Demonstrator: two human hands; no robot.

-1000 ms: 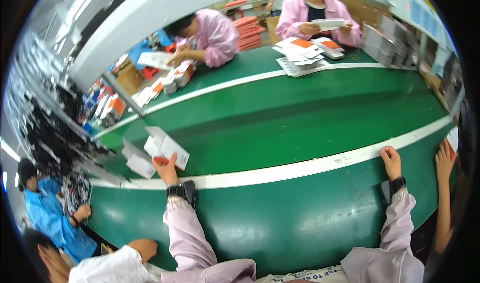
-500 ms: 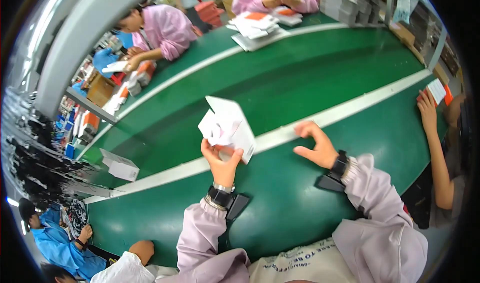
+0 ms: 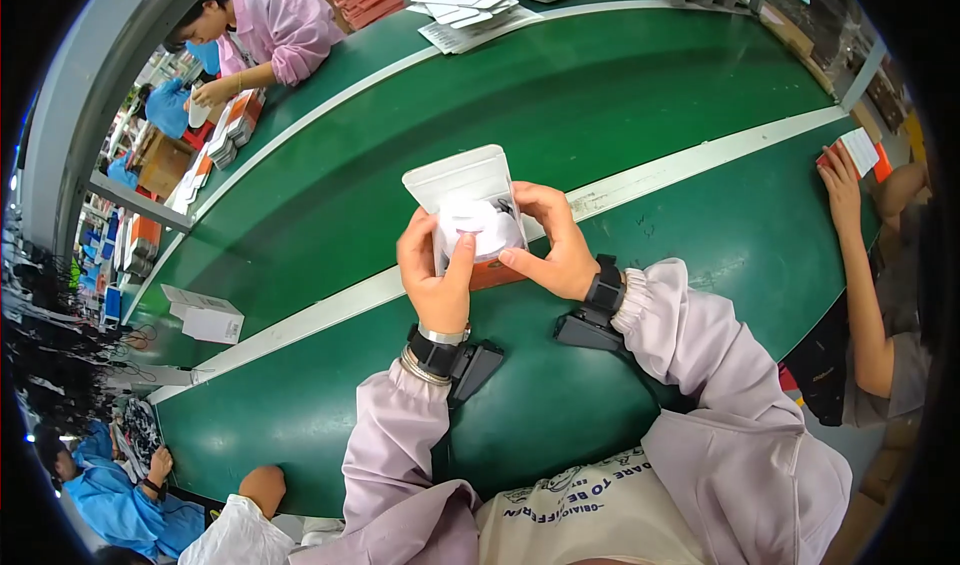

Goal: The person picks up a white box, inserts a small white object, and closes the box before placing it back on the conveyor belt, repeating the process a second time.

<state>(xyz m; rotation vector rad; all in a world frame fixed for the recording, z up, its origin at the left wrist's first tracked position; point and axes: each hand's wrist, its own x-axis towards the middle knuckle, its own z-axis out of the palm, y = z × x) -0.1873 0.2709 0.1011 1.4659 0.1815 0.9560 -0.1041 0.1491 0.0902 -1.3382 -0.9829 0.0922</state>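
A small white carton (image 3: 459, 173) with its lid flap raised is held between my two hands above the green table. Its lower front side looks orange. Inside sits a white rounded item (image 3: 480, 225) with a bit of black beside it; its kind I cannot make out. My left hand (image 3: 438, 265) grips the carton's left side, its thumb reaching over the front onto the white item. Around the right side, my right hand (image 3: 552, 242) closes, with the thumb at the front edge.
Another white carton (image 3: 203, 314) with raised flaps lies on the green belt (image 3: 620, 95) at left. A pale rail (image 3: 680, 167) divides belt from table. Across the belt, a person in pink (image 3: 285, 30) works near stacked cartons (image 3: 470, 5). At right, another person's hand (image 3: 840, 180) holds a carton.
My right hand has come in from the right and taken hold of the carton. The carton has turned, so its opening and contents now face me.
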